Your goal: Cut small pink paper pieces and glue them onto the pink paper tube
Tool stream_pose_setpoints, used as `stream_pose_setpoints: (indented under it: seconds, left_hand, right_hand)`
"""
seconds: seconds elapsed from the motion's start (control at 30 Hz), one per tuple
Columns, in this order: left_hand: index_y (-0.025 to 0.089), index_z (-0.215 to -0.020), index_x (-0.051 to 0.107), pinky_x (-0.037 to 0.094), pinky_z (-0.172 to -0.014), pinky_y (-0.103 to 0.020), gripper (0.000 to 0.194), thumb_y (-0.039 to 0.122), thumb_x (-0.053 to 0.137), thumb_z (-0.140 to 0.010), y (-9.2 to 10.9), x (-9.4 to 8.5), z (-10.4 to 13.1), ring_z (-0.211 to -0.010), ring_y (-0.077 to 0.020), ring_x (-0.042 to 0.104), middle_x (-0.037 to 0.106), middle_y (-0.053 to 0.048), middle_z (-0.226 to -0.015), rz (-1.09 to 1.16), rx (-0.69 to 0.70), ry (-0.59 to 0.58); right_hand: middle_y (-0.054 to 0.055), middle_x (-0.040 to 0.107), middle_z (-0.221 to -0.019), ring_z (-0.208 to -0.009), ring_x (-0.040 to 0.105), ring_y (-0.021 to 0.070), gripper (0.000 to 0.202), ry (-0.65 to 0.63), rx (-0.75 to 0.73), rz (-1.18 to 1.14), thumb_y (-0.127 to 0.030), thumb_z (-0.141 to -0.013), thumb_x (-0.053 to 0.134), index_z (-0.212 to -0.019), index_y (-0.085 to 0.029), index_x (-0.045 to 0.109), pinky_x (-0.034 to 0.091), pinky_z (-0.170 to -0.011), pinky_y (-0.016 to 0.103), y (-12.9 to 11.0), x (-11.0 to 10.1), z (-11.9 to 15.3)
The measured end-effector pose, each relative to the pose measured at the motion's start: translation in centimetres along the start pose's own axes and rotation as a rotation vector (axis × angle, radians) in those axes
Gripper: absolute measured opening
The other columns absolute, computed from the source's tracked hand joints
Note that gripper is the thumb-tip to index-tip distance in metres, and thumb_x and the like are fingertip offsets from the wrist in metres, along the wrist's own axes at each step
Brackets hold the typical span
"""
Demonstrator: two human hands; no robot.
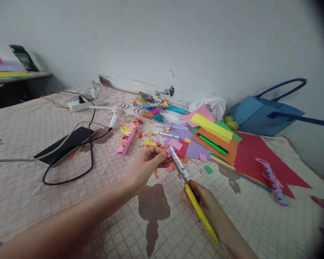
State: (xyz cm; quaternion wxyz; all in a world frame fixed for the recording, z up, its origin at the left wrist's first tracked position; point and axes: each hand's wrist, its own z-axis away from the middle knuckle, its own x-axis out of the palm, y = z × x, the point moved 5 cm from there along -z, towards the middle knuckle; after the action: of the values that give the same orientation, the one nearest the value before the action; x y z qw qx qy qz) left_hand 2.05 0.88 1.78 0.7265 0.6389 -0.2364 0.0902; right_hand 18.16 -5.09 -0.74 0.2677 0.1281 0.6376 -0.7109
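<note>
My right hand [198,198] is wrapped round the handles of yellow-handled scissors [201,214], whose blades point up and away toward my left fingertips. My left hand [153,158] pinches a small pink paper piece [168,153] at the tips of the blades. Just beyond both hands lie paper scraps, a pink rectangle [175,144], a white marker [178,160] and a purple sheet [196,142]. A rolled pink paper [127,141] with a flower on it rests left of the scraps.
A glue gun [114,118], a black-topped device [66,144] with cables and a power strip [82,104] are at the left. Coloured sheets [259,162], a decorated purple roll [274,183] and a blue bag [264,115] lie right. The wall stands behind.
</note>
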Motion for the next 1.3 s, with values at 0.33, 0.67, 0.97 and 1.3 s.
stream_pose_setpoints:
  seconds: [0.33, 0.67, 0.97, 1.3]
  left_hand:
    - [0.012, -0.074, 0.057, 0.051, -0.070, -0.026, 0.017, 0.028, 0.064, -0.076, 0.30, 0.01, 0.05, -0.067, -0.0107, 0.062, 0.063, -0.002, -0.071, -0.007, -0.005, 0.012]
    - [0.012, -0.074, 0.056, 0.050, -0.068, -0.025, 0.016, 0.027, 0.063, -0.076, -0.07, 0.24, 0.30, -0.066, -0.0106, 0.061, 0.063, -0.002, -0.070, 0.044, 0.018, 0.015]
    - [0.013, -0.073, 0.058, 0.050, -0.070, -0.027, 0.018, 0.029, 0.065, -0.074, 0.11, 0.10, 0.08, -0.067, -0.0112, 0.061, 0.064, -0.002, -0.070, 0.023, 0.003, 0.018]
    - [0.013, -0.073, 0.056, 0.050, -0.069, -0.027, 0.017, 0.027, 0.064, -0.075, 0.08, 0.35, 0.37, -0.066, -0.0109, 0.061, 0.063, -0.001, -0.070, 0.065, 0.017, 0.013]
  right_hand:
    - [-0.004, 0.045, -0.055, -0.049, 0.037, 0.0089, 0.022, -0.028, 0.014, -0.021, -0.032, -0.075, 0.053, -0.061, -0.020, 0.042, 0.029, -0.044, 0.020, -0.40, 0.06, 0.01]
    - [-0.006, 0.039, -0.050, -0.042, 0.031, 0.0078, 0.032, -0.029, 0.043, -0.135, -0.047, -0.078, 0.048, -0.061, -0.020, 0.043, 0.027, -0.039, 0.020, 0.32, 0.43, -0.12]
    - [-0.006, 0.039, -0.048, -0.041, 0.032, 0.0081, 0.035, -0.021, 0.030, -0.121, -0.050, -0.080, 0.046, -0.062, -0.020, 0.045, 0.029, -0.038, 0.020, 0.14, 0.43, 0.01]
    - [-0.006, 0.037, -0.047, -0.040, 0.031, 0.0077, 0.034, -0.023, 0.042, -0.144, -0.051, -0.079, 0.048, -0.063, -0.020, 0.047, 0.029, -0.038, 0.020, -0.29, 0.50, 0.05]
